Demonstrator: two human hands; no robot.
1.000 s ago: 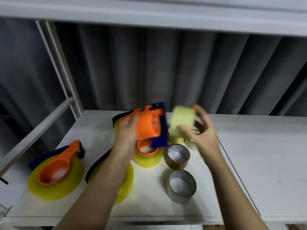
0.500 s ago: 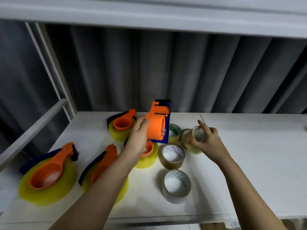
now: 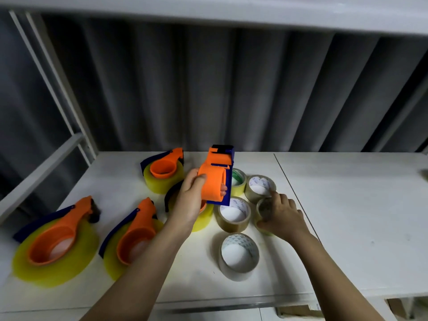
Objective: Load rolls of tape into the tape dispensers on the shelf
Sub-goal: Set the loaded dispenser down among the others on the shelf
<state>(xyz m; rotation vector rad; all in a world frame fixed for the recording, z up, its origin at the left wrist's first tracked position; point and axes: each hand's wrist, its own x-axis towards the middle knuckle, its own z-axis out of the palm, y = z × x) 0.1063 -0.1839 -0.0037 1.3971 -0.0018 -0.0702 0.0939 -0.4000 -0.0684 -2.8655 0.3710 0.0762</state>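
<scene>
while the left hand [image 3: 193,200] grips the empty orange dispenser [image 3: 216,179] above the shelf [image 3: 347,205], the right hand [image 3: 281,216] has come down onto a small tape roll [image 3: 264,208].
its fingers curl round that roll by the shelf's middle seam, among four other loose rolls; a second ago it held a roll aloft, so loading restarts.

Looks like a packing or storeroom: white metal shelf [image 3: 347,205], loaded tape dispensers [image 3: 55,237], spare tape rolls [image 3: 239,256].
</scene>
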